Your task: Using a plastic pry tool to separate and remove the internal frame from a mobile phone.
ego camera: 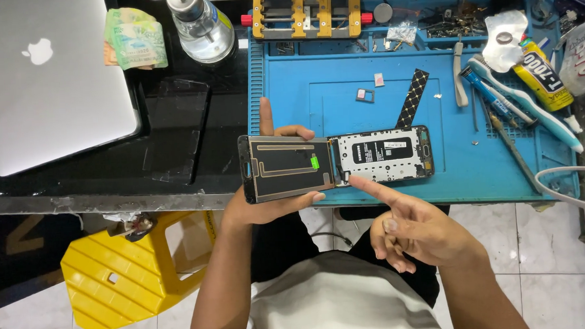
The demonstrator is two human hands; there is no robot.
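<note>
My left hand [268, 206] holds a detached phone screen panel [284, 166] from below, its dark copper-lined back facing up, index finger stretched past its far edge. The panel lies hinged open beside the phone body [384, 155], whose white-and-black inner frame shows. My right hand [413, 231] hovers near me with the index finger stretched out, its tip touching the seam where panel and body meet; it holds nothing. Both parts rest at the near edge of a blue repair mat [342, 102].
A silver laptop [44, 77] lies far left, folded banknotes [136, 38] and a clear bottle [200, 26] beside it. A yellow-jawed holding fixture [305, 17] sits at the mat's back; a toothbrush [523, 102], glue tube [541, 74] and picks lie right. A yellow stool [128, 276] stands below.
</note>
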